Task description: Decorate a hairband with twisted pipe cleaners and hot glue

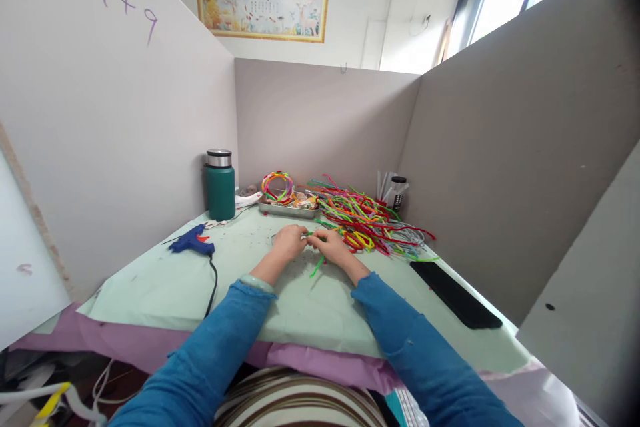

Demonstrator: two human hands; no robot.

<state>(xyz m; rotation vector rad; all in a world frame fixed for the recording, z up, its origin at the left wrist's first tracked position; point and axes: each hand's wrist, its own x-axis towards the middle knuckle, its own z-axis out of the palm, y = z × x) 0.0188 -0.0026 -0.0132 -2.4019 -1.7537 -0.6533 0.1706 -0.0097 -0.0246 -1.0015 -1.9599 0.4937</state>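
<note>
My left hand point(291, 242) and my right hand point(331, 247) meet over the middle of the table, fingertips nearly touching. Both pinch a green pipe cleaner point(317, 267), whose bright loose end hangs below my right fingers. A short green stretch also shows between the two hands. Just beyond my right hand lies a tangled heap of colourful pipe cleaners point(367, 213), mostly red, green, yellow and orange. Behind my hands stands a metal tray point(287, 211) with small pieces in it and a ring of multicoloured pipe cleaners point(277, 187) on top.
To the left, a blue glue gun point(194, 240) lies with its black cord trailing to the front edge. A green bottle point(221, 185) stands behind it. A black flat pad point(455, 293) is at the right edge. Grey partitions point(325, 120) enclose the table.
</note>
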